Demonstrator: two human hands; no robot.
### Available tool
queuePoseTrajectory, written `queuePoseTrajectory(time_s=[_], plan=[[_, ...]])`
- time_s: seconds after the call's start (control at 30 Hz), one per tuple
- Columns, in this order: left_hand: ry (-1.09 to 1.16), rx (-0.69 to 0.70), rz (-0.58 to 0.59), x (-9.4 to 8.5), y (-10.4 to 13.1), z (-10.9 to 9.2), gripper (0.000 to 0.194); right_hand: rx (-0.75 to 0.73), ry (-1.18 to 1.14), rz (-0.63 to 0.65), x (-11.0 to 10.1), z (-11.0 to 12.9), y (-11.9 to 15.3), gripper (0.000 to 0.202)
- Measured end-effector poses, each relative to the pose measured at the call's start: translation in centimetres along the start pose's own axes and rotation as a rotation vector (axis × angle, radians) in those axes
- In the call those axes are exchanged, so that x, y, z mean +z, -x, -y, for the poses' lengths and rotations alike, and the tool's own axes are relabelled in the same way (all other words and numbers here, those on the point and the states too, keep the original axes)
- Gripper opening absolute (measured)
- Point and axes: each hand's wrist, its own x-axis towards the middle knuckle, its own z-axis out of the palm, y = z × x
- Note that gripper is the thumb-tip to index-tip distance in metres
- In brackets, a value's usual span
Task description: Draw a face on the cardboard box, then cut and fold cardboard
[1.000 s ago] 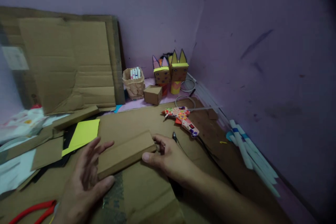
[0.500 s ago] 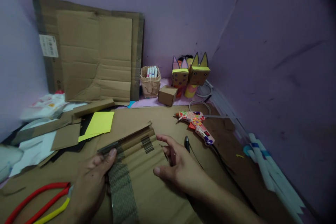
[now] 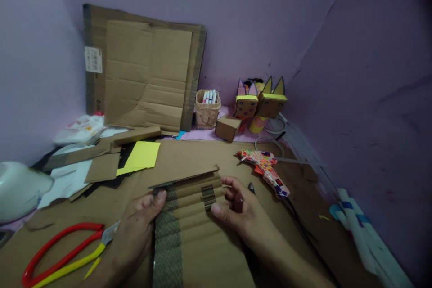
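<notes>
Between my hands is a creased piece of cardboard with a barcode near its top right corner and a strip of dark patterned tape down its left side. Its top edge is folded into a narrow flap. My left hand grips the upper left edge, thumb on the front face. With the thumb by the barcode and the fingers behind the edge, my right hand pinches the right side. Red-and-yellow-handled scissors lie left of my left hand, their blades partly hidden by it.
A flower-patterned glue gun lies to the right, its cord trailing forward. Yellow paper and cardboard scraps lie left. Behind stand a basket of markers, a small cardboard box, two eared cardboard figures and large cardboard sheets.
My right hand has closed from a spread pose onto the cardboard's right edge. The view has shifted left, so everything sits further right in the picture.
</notes>
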Motion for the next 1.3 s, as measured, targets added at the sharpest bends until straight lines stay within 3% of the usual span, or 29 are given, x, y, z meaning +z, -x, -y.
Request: queuePoseTrajectory(time_s=[0.1, 0.17, 0.23, 0.3, 0.37, 0.47, 0.6, 0.7, 0.83, 1.0, 1.1, 1.2, 1.27, 1.3], plan=[[0.019, -0.051, 0.18, 0.4, 0.6, -0.1, 0.042, -0.004, 0.038, -0.082, -0.4, 0.7, -0.1, 0.052], [-0.142, -0.042, 0.312, 0.6, 1.1, -0.2, 0.044, -0.008, 0.099, -0.158, -0.6, 1.1, -0.1, 0.052], [-0.25, 0.027, 0.364, 0.6, 1.6, -0.4, 0.035, -0.018, 0.098, -0.177, -0.7, 1.4, 0.0, 0.048], [-0.243, 0.133, 0.323, 0.7, 2.0, -0.7, 0.031, -0.038, 0.069, -0.16, -0.6, 1.4, -0.1, 0.046], [-0.232, 0.248, 0.226, 0.9, 2.5, -1.0, 0.039, -0.065, 0.106, -0.149, -0.4, 1.1, -0.1, 0.048], [-0.377, 0.366, 0.108, 1.3, 3.4, -1.4, 0.023, -0.129, 0.259, -0.143, -0.1, 0.3, 0.0, 0.053], [-0.361, 0.343, -0.025, 1.6, 4.3, -1.2, 0.029, -0.179, 0.341, -0.115, 0.4, 0.0, 0.5, 0.057], [-0.254, 0.326, -0.109, 1.5, 4.2, -0.7, 0.031, -0.121, 0.313, -0.024, 0.7, 0.6, 1.0, 0.052], [-0.181, 0.309, -0.069, 1.5, 3.9, -0.3, 0.033, 0.007, 0.276, 0.055, 0.7, 1.2, 1.5, 0.045], [-0.224, 0.344, 0.099, 1.8, 4.4, -0.3, 0.036, -0.05, 0.378, -0.036, -0.1, 1.2, 1.2, 0.045], [-0.263, 0.333, 0.155, 0.4, 4.4, -0.5, 0.04, -0.14, 0.485, -0.121, -0.3, 1.2, 1.0, 0.044], [-0.389, 0.364, 0.057, -3.3, 4.6, -1.3, 0.037, -0.176, 0.554, -0.144, -0.3, 1.2, 0.9, 0.044], [-0.841, 0.502, -0.158, -6.3, 5.0, -2.0, 0.039, -0.18, 0.574, -0.14, -0.3, 1.2, 0.9, 0.043], [-1.043, 0.511, -0.2, -7.6, 5.2, -2.4, 0.043, -0.181, 0.58, -0.136, -0.4, 1.1, 0.8, 0.043]])
